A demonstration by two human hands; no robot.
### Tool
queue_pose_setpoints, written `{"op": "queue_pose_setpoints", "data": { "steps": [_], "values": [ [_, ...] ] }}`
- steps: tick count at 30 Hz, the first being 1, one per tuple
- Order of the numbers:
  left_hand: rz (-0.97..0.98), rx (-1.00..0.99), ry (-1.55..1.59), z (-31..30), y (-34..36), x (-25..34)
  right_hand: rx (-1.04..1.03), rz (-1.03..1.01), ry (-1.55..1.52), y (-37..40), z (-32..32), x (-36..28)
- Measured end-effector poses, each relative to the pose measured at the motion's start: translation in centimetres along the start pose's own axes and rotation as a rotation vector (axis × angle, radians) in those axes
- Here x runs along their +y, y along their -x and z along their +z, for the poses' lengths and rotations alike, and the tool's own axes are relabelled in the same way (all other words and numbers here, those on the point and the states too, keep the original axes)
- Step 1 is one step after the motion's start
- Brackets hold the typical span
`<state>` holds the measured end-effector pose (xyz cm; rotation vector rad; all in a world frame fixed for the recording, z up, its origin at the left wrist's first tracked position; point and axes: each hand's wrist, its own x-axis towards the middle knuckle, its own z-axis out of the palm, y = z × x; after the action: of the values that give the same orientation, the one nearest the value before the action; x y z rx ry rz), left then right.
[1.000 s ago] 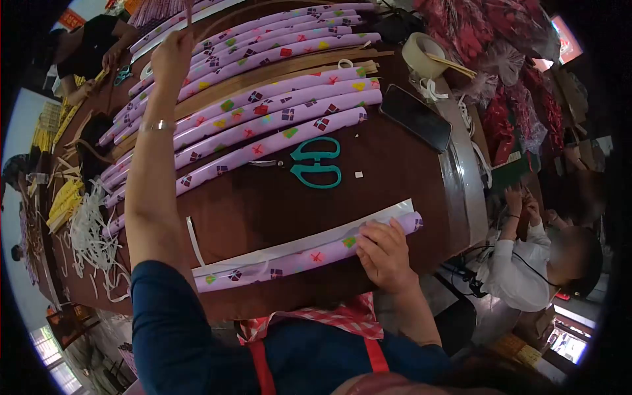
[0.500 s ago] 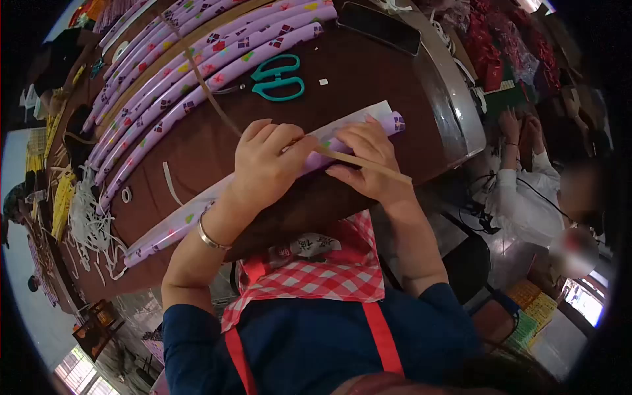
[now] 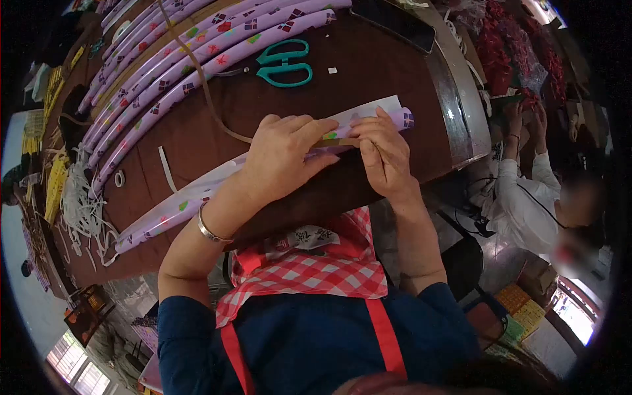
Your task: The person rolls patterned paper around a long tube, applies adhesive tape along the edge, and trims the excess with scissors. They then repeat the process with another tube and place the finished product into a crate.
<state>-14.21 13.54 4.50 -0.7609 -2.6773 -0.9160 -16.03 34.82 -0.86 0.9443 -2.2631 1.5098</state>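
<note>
A purple-patterned roll of wrapping paper [image 3: 178,209] lies along the table's near edge, its white underside showing along the far side. My left hand [image 3: 280,155] rests over the roll with fingers stretched forward and thumb apart. From the far side of the table a long narrow tan strip [image 3: 209,99] runs under this hand and along the roll. Its end is pinched in the fingertips of my right hand [image 3: 385,155], near the roll's right end. Teal-handled scissors [image 3: 285,64] lie beyond my hands, the blades partly covered by other rolls.
Several finished-looking purple rolls [image 3: 197,59] lie side by side at the back left. A dark phone [image 3: 395,25] sits at the far edge. White strips [image 3: 82,204] hang in a bunch at left, near a small white ring [image 3: 119,178]. Another person [image 3: 526,204] works at right.
My right hand has shifted its hold to the strip's end, which stuck out past it before and now lies along the roll. My left hand's fingers have opened and stretched forward.
</note>
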Motion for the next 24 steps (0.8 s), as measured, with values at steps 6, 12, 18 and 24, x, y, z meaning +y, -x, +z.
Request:
{"op": "queue_pose_setpoints", "data": {
  "steps": [6,12,18,24],
  "values": [
    [-0.198,-0.105,0.313,-0.3,-0.2,-0.6,0.032,-0.039,0.065,-0.3,0.1,-0.3],
    [-0.222,0.043,0.237,-0.5,1.6,-1.0,0.115,-0.051,0.014,-0.4,-0.1,-0.4],
    [-0.136,0.111,0.064,-0.3,2.9,-1.4,0.123,-0.071,-0.021,-0.5,-0.2,-0.3],
    [-0.22,0.028,0.109,-0.5,1.2,-0.2,0.09,-0.005,-0.033,-0.4,-0.5,-0.1]
  ]
}}
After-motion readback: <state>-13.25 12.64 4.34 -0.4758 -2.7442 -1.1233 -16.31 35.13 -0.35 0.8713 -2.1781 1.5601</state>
